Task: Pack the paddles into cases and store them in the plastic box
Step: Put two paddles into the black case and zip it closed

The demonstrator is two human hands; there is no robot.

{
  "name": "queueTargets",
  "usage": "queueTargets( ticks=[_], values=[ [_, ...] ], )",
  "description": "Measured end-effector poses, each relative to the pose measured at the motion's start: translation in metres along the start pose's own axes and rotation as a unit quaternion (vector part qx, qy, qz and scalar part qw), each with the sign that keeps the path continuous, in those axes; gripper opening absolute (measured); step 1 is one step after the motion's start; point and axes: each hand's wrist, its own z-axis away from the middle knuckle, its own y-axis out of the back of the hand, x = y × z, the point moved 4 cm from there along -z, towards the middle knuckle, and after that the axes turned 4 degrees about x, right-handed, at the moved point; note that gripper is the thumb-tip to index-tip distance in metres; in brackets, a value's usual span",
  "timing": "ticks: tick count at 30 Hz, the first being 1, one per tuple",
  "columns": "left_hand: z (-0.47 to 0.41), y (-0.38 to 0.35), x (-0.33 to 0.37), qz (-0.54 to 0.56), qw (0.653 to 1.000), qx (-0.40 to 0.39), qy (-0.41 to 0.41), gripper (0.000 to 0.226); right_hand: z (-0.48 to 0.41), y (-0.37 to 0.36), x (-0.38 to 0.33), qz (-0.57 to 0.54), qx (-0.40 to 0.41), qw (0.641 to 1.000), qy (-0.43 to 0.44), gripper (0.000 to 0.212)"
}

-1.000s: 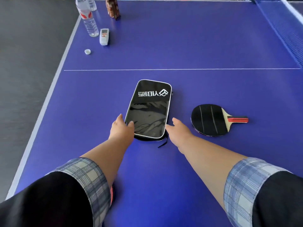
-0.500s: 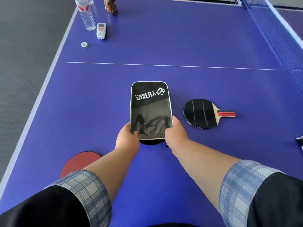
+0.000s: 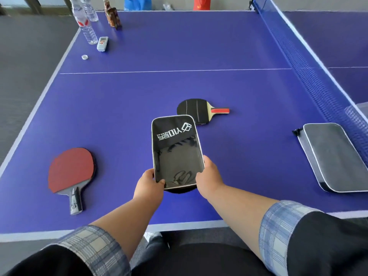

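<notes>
Blue tabletop (image 3: 199,46), glossy rectangular case (image 3: 176,152)

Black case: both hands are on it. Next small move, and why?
Probably unzip it. Both the left hand and the right hand grip the black case at its near end, it looks closed, and the red paddle and black paddle lie unpacked.

- We cannot read the small white print under the logo on the black case (image 3: 176,150).
- The case covers the near edge of the black paddle (image 3: 196,110).
- Our fingers (image 3: 159,181) curl under the case, mostly out of sight.
- The bottles (image 3: 84,20) at the desk's (image 3: 179,46) far corner are cut off at the top edge.
- The grey case (image 3: 336,156) runs off the right edge.
</notes>
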Motion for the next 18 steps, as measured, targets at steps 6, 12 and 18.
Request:
queueTargets(
  ticks=[6, 12, 18],
  values=[
    [0.029, -0.042, -0.015, -0.064, 0.998, -0.012, 0.018, 0.017, 0.02, 0.02, 0.055, 0.032, -0.014, 0.999, 0.003, 0.067],
    [0.031, -0.058, -0.022, -0.15, 0.987, -0.049, 0.036, 0.017, 0.018, 0.018, 0.087, 0.157, -0.079, 0.984, 0.002, 0.072],
    [0.047, -0.052, 0.002, -0.093, 0.995, 0.01, 0.019, 0.026, 0.032, 0.016, 0.06, 0.228, -0.061, 0.964, 0.125, 0.076]
  ],
)
